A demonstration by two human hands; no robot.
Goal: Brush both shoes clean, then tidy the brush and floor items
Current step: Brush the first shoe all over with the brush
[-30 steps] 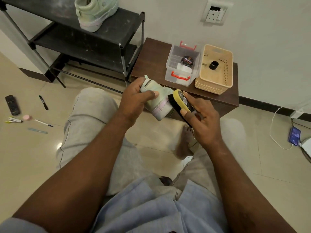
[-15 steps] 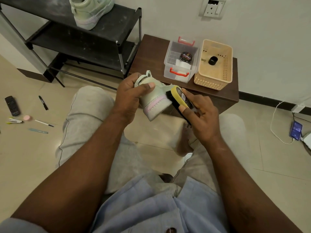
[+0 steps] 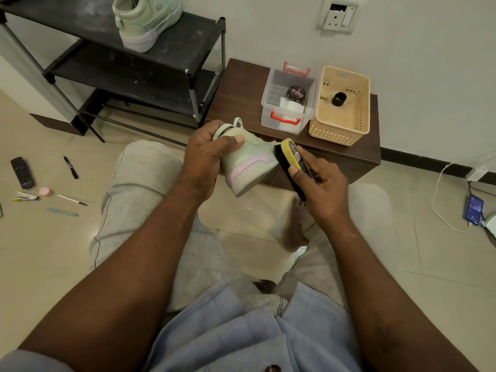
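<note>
My left hand [image 3: 205, 154] grips a pale green shoe [image 3: 248, 167] with pink trim at its collar, holding it above my knees with the sole facing down and right. My right hand [image 3: 319, 183] holds a yellow-backed brush [image 3: 291, 163], its black bristles pressed against the shoe's side. The second pale green shoe [image 3: 146, 20] stands on the top shelf of the black rack [image 3: 171, 63]. On the floor at the left lie a remote [image 3: 22, 173], a black marker [image 3: 71, 167], a pink round item [image 3: 45, 191], a white pen [image 3: 71, 200], a light blue pen [image 3: 61, 212] and a small stapler-like item [image 3: 25, 196].
A low brown table [image 3: 241, 95] holds a clear box [image 3: 290, 103] with red handles and a polish tin [image 3: 296, 93], and a beige basket [image 3: 341, 106] with a black cap inside. At the right, a phone [image 3: 473, 210] lies charging on a white cable [image 3: 440, 200].
My left hand has turned the shoe so its pink-trimmed side and sole edge show more. The brush has moved slightly along the shoe's side.
</note>
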